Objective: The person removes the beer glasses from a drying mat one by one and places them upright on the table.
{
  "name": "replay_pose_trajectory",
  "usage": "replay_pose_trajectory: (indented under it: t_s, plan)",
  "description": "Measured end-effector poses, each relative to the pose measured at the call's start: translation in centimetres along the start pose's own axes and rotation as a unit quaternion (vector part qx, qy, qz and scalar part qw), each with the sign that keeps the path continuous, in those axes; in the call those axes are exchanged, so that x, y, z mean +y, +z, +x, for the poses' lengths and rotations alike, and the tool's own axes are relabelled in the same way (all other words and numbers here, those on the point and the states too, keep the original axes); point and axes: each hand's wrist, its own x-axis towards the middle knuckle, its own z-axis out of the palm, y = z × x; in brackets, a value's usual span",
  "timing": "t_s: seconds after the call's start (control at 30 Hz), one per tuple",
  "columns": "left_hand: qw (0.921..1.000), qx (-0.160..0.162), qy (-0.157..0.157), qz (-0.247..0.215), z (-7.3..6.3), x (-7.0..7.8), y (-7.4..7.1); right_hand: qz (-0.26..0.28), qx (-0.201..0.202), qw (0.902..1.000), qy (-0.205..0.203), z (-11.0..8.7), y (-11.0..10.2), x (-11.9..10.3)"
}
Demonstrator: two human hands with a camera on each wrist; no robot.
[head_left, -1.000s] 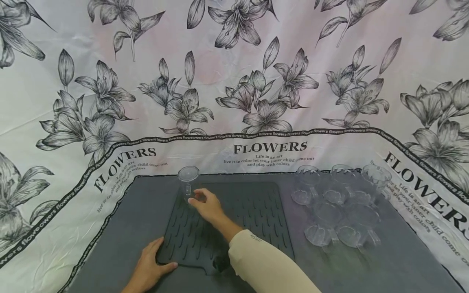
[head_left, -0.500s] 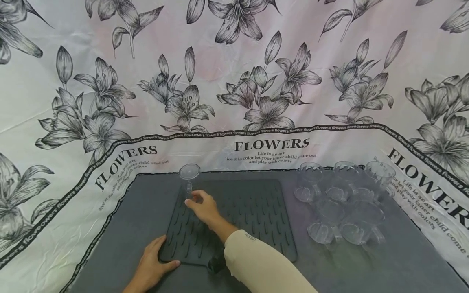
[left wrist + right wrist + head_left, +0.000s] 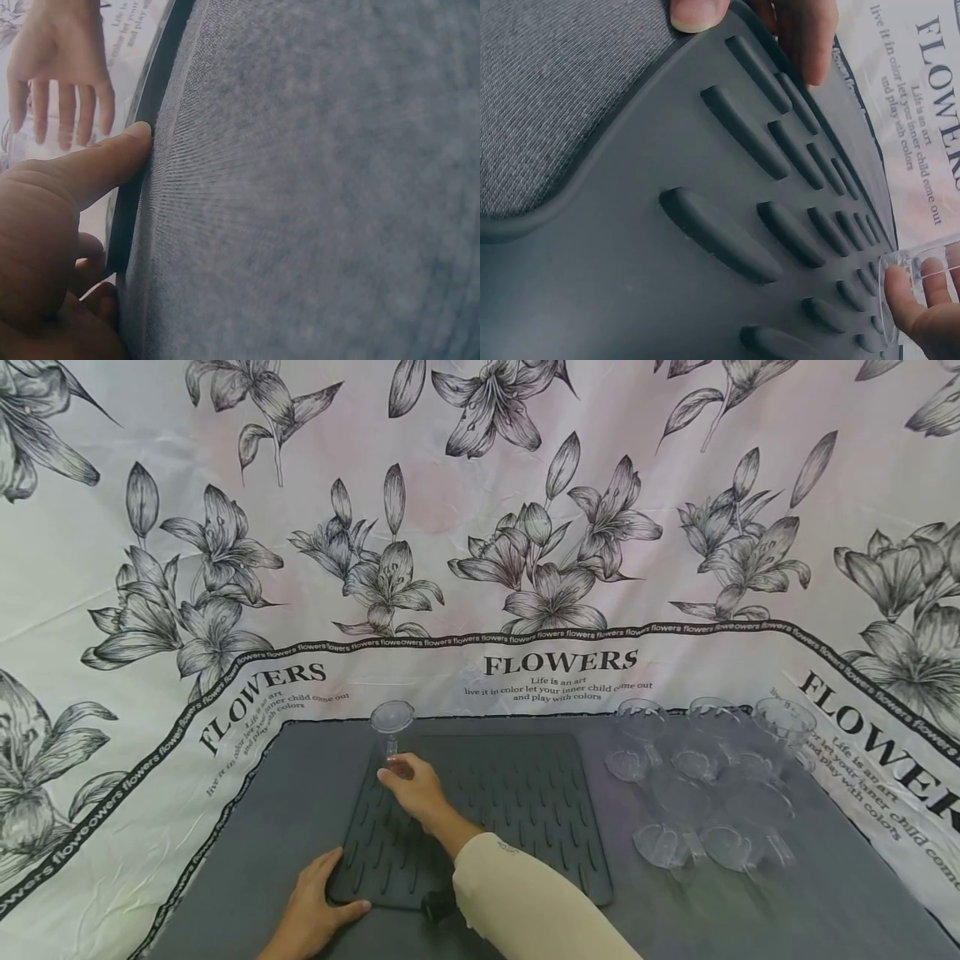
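Observation:
At the far left corner of a dark drying mat [image 3: 480, 860] stands a clear cup [image 3: 392, 718] with a wide round rim. My right hand [image 3: 414, 789] is at its stem-like handle, thumb and fingers curled in around it. In the right wrist view, the fingertips [image 3: 934, 281] lie against the clear cup wall. My left hand [image 3: 311, 902] rests at the mat's near left corner, thumb along the front edge and fingers along the left side. The left thumb [image 3: 112, 157] touches the mat's dark edge in the left wrist view.
Several clear cups [image 3: 675, 843] with handles stand in rows to the right of the mat. A small dark object [image 3: 437, 906] shows beside the right sleeve at the mat's front edge. Behind the grey table [image 3: 247, 827] hangs a flower-printed cloth [image 3: 555, 552].
My right hand's thumb and fingers have drawn closer together and shifted slightly at the cup's handle. The left hand stays at the mat corner. The head view has shifted a little.

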Motion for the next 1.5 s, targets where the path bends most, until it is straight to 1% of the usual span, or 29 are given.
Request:
replay_pose_trajectory:
  t_s: [0.17, 0.33, 0.4, 0.47, 0.6, 0.77, 0.9, 0.97, 1.13, 1.27, 1.37, 1.5]
  plan:
    - [1.0000, -0.003, -0.001, -0.003, 0.0, 0.1, 0.0, 0.040, -0.018, 0.9990, -0.002, 0.1, -0.2, 0.4]
    - [0.9999, 0.008, 0.007, 0.001, 0.0, 0.0, -0.1, 0.107, -0.051, 0.9929, -0.004, 1.0, -0.4, 0.9]
    - [0.9999, 0.009, 0.011, 0.006, 0.0, 0.0, 0.0, 0.120, -0.048, 0.9916, -0.007, 1.3, -0.5, 1.2]
    - [0.9999, 0.006, 0.012, 0.008, -0.1, 0.0, 0.0, 0.124, -0.037, 0.9916, -0.007, 1.4, -0.6, 1.4]
    - [0.9999, 0.000, 0.012, 0.009, -0.2, 0.0, 0.0, 0.133, -0.019, 0.9909, -0.004, 1.1, -1.2, 1.6]
    - [0.9997, 0.004, 0.024, 0.007, -0.2, 0.0, -0.1, 0.142, -0.018, 0.9892, -0.032, 0.3, -2.3, 1.3]
    - [0.9996, -0.003, 0.027, 0.008, -0.1, -0.1, -0.1, 0.145, -0.011, 0.9883, -0.047, -0.7, -3.5, 0.8]
    - [0.9996, -0.004, 0.027, 0.008, 0.0, -0.1, -0.1, 0.143, -0.010, 0.9880, -0.057, -1.5, -4.2, 0.0]
    - [0.9998, -0.004, 0.020, 0.003, 0.1, -0.1, -0.2, 0.134, -0.018, 0.9873, -0.082, -3.8, -6.2, -2.7]
    - [0.9998, -0.011, 0.019, 0.003, 0.2, 0.0, -0.1, 0.130, -0.030, 0.9878, -0.081, -5.3, -7.9, -3.8]
    - [0.9997, -0.009, 0.024, 0.004, 0.1, -0.1, 0.0, 0.120, -0.034, 0.9887, -0.083, -5.8, -9.0, -3.7]
    - [0.9997, -0.005, 0.026, 0.003, 0.0, -0.2, -0.1, 0.106, -0.026, 0.9888, -0.102, -6.0, -10.3, -2.8]
